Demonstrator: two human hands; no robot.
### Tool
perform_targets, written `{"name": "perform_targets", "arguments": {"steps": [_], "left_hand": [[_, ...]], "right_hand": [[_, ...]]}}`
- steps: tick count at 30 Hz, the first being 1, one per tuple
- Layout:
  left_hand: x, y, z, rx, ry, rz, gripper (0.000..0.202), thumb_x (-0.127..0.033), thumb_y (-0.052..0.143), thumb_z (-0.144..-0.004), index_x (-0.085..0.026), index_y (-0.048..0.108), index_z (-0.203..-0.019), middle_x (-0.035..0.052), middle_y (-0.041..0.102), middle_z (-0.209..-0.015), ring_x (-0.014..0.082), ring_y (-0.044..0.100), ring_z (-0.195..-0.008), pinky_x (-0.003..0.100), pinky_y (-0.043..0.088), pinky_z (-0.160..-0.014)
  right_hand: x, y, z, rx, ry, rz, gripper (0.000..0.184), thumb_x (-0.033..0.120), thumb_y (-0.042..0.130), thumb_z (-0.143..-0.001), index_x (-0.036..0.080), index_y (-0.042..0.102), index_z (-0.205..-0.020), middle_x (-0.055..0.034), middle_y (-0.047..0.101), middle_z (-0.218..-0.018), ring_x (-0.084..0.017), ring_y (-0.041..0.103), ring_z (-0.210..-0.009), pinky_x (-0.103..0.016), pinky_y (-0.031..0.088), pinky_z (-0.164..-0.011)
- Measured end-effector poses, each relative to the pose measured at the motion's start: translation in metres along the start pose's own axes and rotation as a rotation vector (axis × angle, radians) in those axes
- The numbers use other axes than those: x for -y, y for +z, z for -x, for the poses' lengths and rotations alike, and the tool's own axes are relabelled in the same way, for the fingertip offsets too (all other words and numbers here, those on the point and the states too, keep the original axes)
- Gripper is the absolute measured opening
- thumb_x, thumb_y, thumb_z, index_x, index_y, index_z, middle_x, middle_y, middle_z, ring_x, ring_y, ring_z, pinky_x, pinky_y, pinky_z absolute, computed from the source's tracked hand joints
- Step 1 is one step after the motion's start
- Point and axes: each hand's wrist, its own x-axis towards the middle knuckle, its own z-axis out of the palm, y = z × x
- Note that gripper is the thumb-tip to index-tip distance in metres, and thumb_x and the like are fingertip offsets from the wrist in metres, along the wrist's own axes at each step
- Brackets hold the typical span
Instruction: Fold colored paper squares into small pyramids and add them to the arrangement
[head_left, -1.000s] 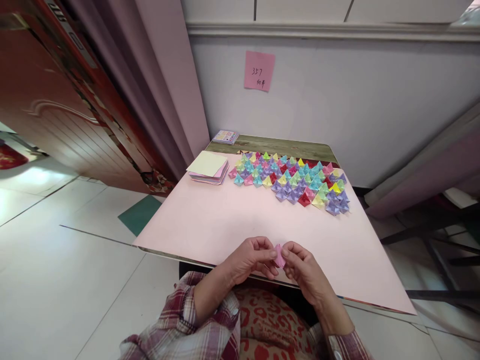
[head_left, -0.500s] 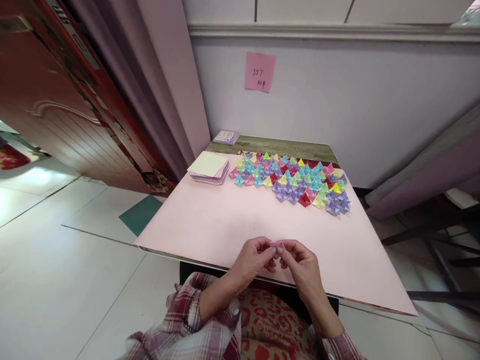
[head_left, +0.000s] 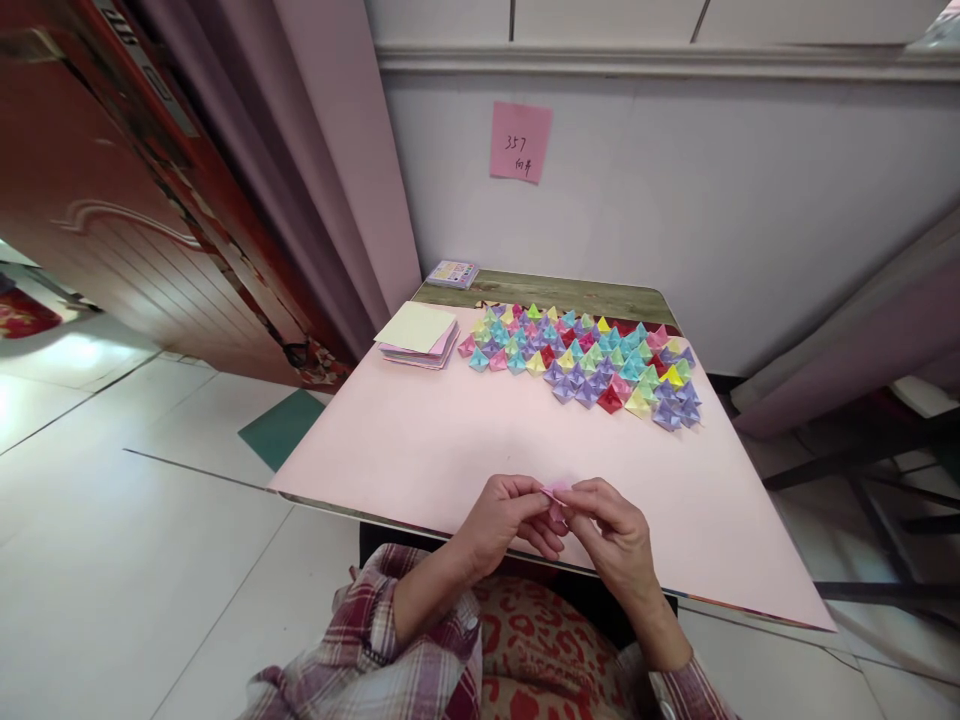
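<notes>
A small folded piece of pink paper (head_left: 556, 508) is held between my two hands, just above the front edge of the table. My left hand (head_left: 504, 520) pinches its left side between thumb and forefinger, the other fingers curled below. My right hand (head_left: 616, 532) grips the paper's right side with thumb and fingertips. Part of the paper is hidden behind the fingers. Beyond the hands, many folded paper pieces (head_left: 585, 360) in purple, teal, yellow, red and pink lie in close rows.
A stack of square paper sheets (head_left: 416, 328), pale yellow on top, lies at the table's left. Behind it is a small patterned pack (head_left: 453, 274). The table (head_left: 405, 440) has a pale pink cover. A pink note (head_left: 520, 143) hangs on the wall; a green sheet (head_left: 281, 430) shows beyond the left edge.
The pink paper has been turned and looks more opened out between my fingers. My right hand has shifted slightly right, and the lower fingers of my left hand have spread a little.
</notes>
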Motion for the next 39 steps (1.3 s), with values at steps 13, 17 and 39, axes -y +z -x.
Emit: {"name": "perform_targets", "arguments": {"steps": [13, 17, 39], "left_hand": [[0.001, 0.003, 0.006, 0.081, 0.058, 0.005, 0.024, -0.035, 0.069, -0.079, -0.011, 0.065, -0.081, 0.0084, 0.070, -0.067, 0.0190, 0.070, -0.059, 0.030, 0.058, -0.059], [-0.003, 0.005, 0.007, 0.113, 0.114, -0.059, 0.028, -0.036, 0.073, -0.077, -0.011, 0.065, -0.086, 0.0083, 0.071, -0.074, 0.0184, 0.070, -0.064, 0.031, 0.058, -0.064], [0.004, 0.005, 0.003, -0.015, 0.291, -0.238, 0.024, -0.037, 0.065, -0.084, -0.013, 0.066, -0.084, 0.0013, 0.062, -0.065, 0.0105, 0.057, -0.056, 0.023, 0.048, -0.059]], "right_hand": [[0.008, -0.004, -0.001, -0.035, 0.089, 0.037, 0.014, 0.026, 0.070, -0.083, 0.026, 0.076, -0.096, -0.0053, 0.067, -0.086, -0.017, 0.064, -0.074, -0.028, 0.052, -0.060], [0.011, -0.007, -0.002, 0.002, 0.107, 0.050, 0.016, 0.027, 0.070, -0.084, 0.025, 0.074, -0.099, -0.0051, 0.067, -0.086, -0.018, 0.064, -0.076, -0.028, 0.052, -0.062], [0.006, 0.001, -0.002, -0.036, 0.105, 0.138, 0.023, 0.034, 0.065, -0.087, 0.028, 0.074, -0.108, -0.0080, 0.070, -0.104, -0.023, 0.065, -0.095, -0.035, 0.055, -0.080]]}}
